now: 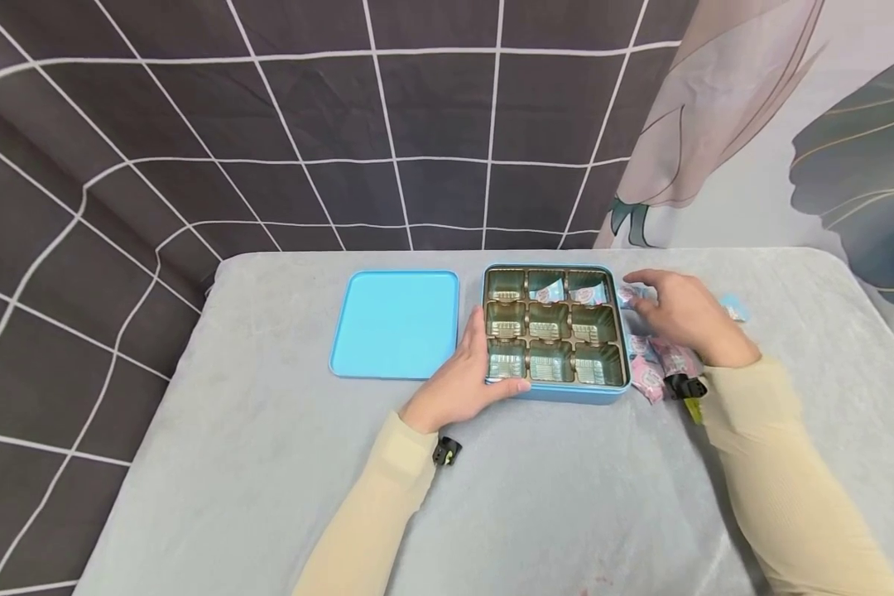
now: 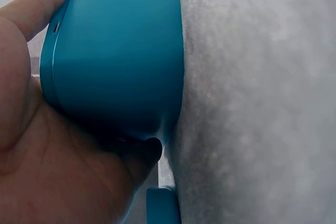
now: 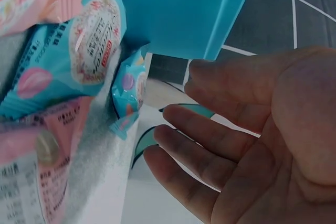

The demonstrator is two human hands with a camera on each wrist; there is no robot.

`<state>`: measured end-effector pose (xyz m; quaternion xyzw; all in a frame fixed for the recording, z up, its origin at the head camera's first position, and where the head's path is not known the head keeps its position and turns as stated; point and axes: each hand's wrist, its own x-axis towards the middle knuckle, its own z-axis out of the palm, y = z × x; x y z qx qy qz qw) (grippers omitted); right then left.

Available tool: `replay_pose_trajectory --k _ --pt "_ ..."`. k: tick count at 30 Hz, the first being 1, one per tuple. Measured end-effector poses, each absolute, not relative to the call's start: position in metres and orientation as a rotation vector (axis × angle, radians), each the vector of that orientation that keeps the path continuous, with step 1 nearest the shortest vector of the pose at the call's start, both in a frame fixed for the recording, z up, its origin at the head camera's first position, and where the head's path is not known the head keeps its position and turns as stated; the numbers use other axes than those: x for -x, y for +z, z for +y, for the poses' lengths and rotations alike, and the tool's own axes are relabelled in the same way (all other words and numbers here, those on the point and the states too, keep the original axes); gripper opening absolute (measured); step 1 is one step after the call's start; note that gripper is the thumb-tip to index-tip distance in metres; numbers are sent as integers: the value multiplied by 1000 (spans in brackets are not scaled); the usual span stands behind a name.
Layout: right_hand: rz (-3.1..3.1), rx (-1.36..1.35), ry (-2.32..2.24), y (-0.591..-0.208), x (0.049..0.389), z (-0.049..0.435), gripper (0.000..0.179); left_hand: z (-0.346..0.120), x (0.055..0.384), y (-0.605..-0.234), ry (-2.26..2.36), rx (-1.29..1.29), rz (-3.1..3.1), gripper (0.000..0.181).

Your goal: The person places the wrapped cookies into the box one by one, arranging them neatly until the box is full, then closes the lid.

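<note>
My left hand (image 1: 458, 377) rests against the near left corner of a blue tin (image 1: 577, 395), straight fingers along its left side and thumb on the front rim. A gold divided insert (image 1: 550, 341) fills the tin. Blue wrapped candies lie in its back middle (image 1: 550, 291) and back right (image 1: 590, 295) compartments. To the right of the tin, my right hand (image 1: 689, 319) reaches over a blue wrapped candy (image 1: 630, 295) with fingers apart. In the right wrist view nothing sits between those fingers, and a small blue packet (image 3: 128, 90) is beside the tin.
The blue lid (image 1: 395, 324) lies left of the tin. Pink packets (image 1: 647, 381) and blue ones are heaped by the tin's right side, partly under the right forearm. Another blue packet (image 1: 735, 307) lies farther right. A dark gridded curtain (image 1: 432, 124) hangs behind the grey-covered table (image 1: 268, 430).
</note>
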<state>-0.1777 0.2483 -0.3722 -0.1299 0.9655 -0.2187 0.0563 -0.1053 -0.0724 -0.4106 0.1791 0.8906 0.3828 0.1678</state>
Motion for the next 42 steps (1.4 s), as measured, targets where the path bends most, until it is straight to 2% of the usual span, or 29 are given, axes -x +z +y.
replay_pose_trajectory --k 11,20,30,38,42 --pt "2811 370 -667 -384 175 251 45 -70 98 -415 1088 -495 2513 122" --pt "2838 494 -616 -389 177 251 31 -71 99 -416 1073 -502 2527 121" --pt "2825 458 -602 -389 182 252 35 -73 102 -416 1082 -514 2541 122" --pt "2831 440 -603 -387 181 253 48 -74 104 -412 1069 -502 2534 122" --pt "2860 416 -556 -386 181 254 48 -73 105 -411 1070 -502 2532 122"
